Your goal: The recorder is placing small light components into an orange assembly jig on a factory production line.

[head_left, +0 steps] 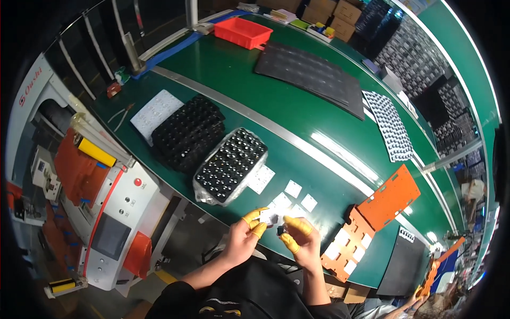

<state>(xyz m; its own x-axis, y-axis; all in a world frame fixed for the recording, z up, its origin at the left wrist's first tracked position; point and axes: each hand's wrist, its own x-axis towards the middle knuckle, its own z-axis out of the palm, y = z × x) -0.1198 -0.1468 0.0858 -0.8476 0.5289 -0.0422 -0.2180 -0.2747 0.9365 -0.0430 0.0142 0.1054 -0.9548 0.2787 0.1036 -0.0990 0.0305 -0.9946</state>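
Currently at the near edge: two hands are hovering by the rim of a long green tabletop (329, 196).
Left hand: the left hand (240, 243), wearing yellow finger cots, is pinching a small thin white piece (270, 217).
Right hand: the right hand (306, 250), also in yellow cots, is keeping a narrow grip on a small black part (281, 231); whether part and piece are touching, one cannot tell.
Green room: bare surface is showing between the hands and the right-hand fixture, and a wider stretch is running up to a silver metal strip (255, 118).
White cards: small square white cards (292, 188) are lying just beyond the fingertips.
Left flank: a plastic-wrapped black tray of shiny round parts (231, 167) is standing near the left hand, with stacked black trays (188, 133) crowding behind it.
Right flank: an opened flat orange fixture (348, 242) is blocking that side.
Far side: dark flat sheets (313, 77) and a red plastic bin (243, 33) are lying well apart.
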